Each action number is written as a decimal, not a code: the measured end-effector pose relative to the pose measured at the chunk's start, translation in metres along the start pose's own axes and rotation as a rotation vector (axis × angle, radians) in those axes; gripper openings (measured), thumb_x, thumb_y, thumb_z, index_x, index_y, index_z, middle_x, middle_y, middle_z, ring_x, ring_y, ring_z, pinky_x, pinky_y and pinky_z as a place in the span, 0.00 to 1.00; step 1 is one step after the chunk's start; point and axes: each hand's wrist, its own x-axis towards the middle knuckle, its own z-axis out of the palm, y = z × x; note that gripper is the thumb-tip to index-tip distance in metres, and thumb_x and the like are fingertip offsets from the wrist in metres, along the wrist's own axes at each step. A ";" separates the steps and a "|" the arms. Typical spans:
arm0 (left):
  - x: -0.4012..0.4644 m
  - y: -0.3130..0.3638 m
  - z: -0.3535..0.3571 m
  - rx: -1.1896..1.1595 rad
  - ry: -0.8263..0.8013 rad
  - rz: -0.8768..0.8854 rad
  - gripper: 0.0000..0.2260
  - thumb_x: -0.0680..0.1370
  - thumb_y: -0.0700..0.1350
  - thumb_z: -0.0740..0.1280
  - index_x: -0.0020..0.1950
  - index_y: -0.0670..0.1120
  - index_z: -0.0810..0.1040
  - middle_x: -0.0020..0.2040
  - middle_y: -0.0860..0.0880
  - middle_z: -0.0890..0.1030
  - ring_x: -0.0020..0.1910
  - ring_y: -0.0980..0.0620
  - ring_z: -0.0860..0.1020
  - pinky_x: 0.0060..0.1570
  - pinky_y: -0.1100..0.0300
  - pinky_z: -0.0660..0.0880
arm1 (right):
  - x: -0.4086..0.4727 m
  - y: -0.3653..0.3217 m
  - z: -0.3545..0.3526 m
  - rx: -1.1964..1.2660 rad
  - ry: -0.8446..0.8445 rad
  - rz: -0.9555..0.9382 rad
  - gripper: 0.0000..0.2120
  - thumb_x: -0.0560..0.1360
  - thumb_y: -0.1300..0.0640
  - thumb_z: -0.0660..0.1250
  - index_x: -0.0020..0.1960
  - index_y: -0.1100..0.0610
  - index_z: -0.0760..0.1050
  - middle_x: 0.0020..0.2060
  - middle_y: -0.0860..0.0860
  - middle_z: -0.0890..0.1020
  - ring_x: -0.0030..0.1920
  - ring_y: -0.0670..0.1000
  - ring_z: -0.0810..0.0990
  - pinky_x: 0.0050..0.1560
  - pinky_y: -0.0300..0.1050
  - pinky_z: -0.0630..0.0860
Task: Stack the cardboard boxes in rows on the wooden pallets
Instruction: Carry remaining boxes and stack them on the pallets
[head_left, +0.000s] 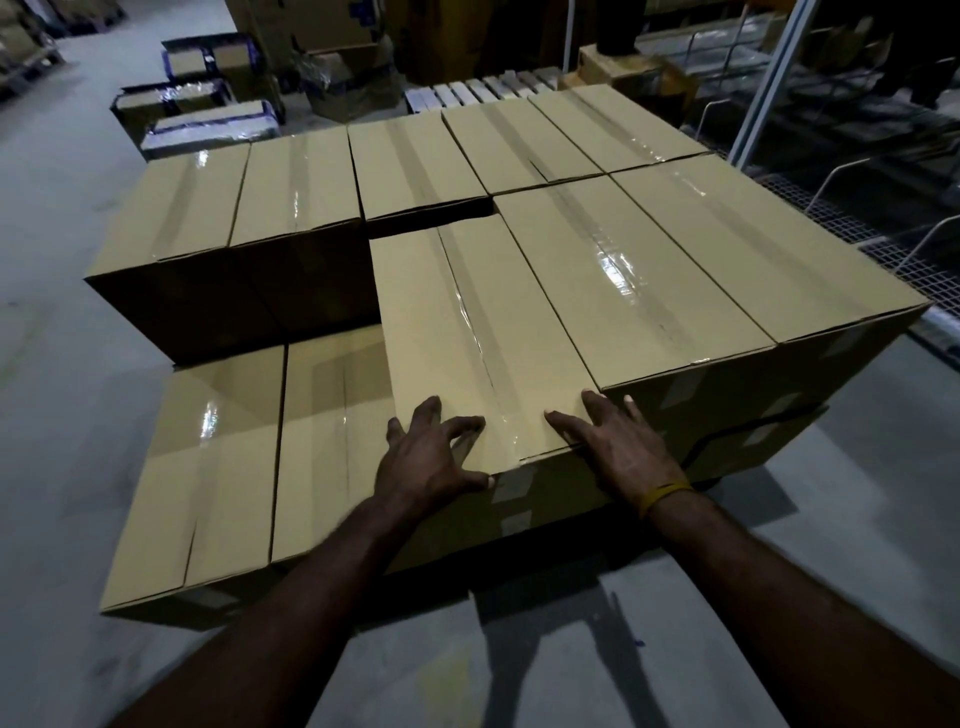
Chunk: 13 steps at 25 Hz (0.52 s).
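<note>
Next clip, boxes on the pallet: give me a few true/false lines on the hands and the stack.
1. Both hands rest on the same box. True: left hand and right hand lie on its near edge.
2. The right wrist wears a yellow band. True.
3. The upper layer is full. False: two lower boxes at the near left are uncovered.
4. The left hand holds a tape roll. False: it holds nothing.
5. The boxes are open. False: tape seals their tops.

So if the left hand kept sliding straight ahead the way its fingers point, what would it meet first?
Nothing soon: the left hand rests on the near box, whose taped top runs clear ahead. Past its far edge sits a back-row box, probably no higher, though depth is unclear.
</note>
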 end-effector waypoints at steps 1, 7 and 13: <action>0.001 0.000 -0.001 -0.001 -0.002 -0.001 0.38 0.67 0.62 0.76 0.74 0.66 0.64 0.80 0.50 0.51 0.76 0.35 0.53 0.69 0.40 0.63 | 0.000 0.000 -0.001 -0.003 0.004 -0.007 0.47 0.73 0.74 0.64 0.78 0.37 0.49 0.79 0.57 0.51 0.79 0.59 0.49 0.76 0.56 0.47; 0.011 0.000 -0.007 -0.004 0.000 -0.002 0.38 0.67 0.62 0.76 0.74 0.65 0.65 0.80 0.50 0.51 0.76 0.35 0.53 0.70 0.41 0.63 | 0.010 0.007 0.002 0.009 0.091 -0.018 0.43 0.74 0.72 0.65 0.78 0.40 0.53 0.77 0.57 0.56 0.77 0.59 0.54 0.75 0.55 0.57; 0.027 -0.004 -0.012 0.016 0.010 0.008 0.38 0.67 0.62 0.76 0.74 0.65 0.65 0.80 0.47 0.53 0.76 0.35 0.54 0.71 0.40 0.59 | 0.021 0.021 0.013 0.071 0.182 -0.023 0.44 0.70 0.73 0.69 0.77 0.43 0.59 0.73 0.58 0.62 0.72 0.59 0.64 0.67 0.51 0.70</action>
